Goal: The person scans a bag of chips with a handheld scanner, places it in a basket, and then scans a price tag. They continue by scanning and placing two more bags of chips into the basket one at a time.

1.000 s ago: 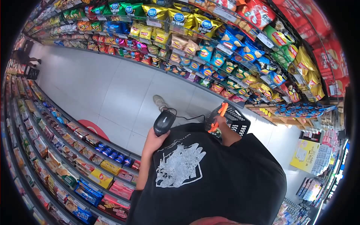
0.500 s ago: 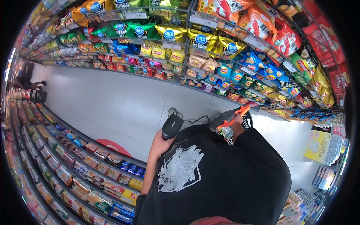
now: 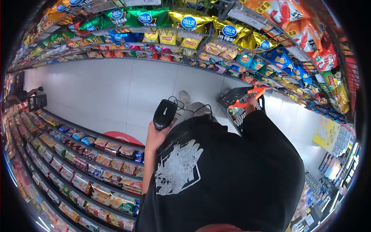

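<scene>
My left hand (image 3: 155, 136) is wrapped round a black barcode scanner (image 3: 165, 114), held out in front of my black shirt (image 3: 232, 170). A thin black cable (image 3: 209, 107) loops from near the scanner across my light trousers. On the other side, my right hand (image 3: 251, 105) grips the orange handle (image 3: 241, 104) of a black shopping basket (image 3: 233, 94) with holed walls. The basket hangs beside my leg. Some colourful packaging shows inside it, too small to name.
Shelves of bagged chips (image 3: 189, 24) run along the far side of the aisle. Packaged snacks (image 3: 101, 193) fill the shelves at lower left. A person (image 3: 17, 96) with a dark basket (image 3: 37, 102) is at the far left. A yellow sign (image 3: 327, 135) stands at right.
The scanner in my left hand has shifted left and up in view. The basket shows more fully, and my shoe and trousers have come into sight. The chip shelves sit higher in view.
</scene>
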`<state>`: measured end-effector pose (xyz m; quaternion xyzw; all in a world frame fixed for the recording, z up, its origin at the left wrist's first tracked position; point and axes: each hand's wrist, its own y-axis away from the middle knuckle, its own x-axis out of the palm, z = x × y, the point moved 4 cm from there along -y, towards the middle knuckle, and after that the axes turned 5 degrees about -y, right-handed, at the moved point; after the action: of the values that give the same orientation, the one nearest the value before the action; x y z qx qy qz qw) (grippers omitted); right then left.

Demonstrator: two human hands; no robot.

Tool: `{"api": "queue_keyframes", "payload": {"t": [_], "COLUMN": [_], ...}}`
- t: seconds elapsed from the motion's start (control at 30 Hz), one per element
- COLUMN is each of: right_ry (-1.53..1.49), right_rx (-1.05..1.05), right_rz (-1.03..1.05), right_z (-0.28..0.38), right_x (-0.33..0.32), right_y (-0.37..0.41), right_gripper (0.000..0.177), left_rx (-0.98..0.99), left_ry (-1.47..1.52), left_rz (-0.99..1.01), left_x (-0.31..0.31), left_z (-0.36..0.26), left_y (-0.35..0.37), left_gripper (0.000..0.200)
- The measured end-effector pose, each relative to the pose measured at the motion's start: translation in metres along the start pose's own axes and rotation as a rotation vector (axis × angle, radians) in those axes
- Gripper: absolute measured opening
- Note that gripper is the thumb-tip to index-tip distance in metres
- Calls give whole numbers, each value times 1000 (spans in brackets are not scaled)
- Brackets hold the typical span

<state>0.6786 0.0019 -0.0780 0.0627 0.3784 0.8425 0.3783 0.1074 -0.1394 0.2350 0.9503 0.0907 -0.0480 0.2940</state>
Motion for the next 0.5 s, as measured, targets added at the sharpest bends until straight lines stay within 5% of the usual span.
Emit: {"api": "queue_keyframes", "payload": {"t": [0.23,0.37,0.4,0.5], "right_ry": [300,758,820,789], "right_rx": [-144,-274,-330,-432], "right_rz": [-29,-258,-184,-56], "right_z": [-24,-21,-56,-77], "right_x": [10,28,19,39], "right_y": [30,125,91,154], "right_gripper": [20,36,47,52], "left_rx": [27,58,72,114], "left_ry": [-159,-226,-230,-200], "left_rz": [145,217,226,250], "left_x": [-37,-60,-68,-95], "left_z": [-6,-16,-17,-24], "left_y": [-30,-50,-55,-65], "left_gripper": [21,21,21,20]}}
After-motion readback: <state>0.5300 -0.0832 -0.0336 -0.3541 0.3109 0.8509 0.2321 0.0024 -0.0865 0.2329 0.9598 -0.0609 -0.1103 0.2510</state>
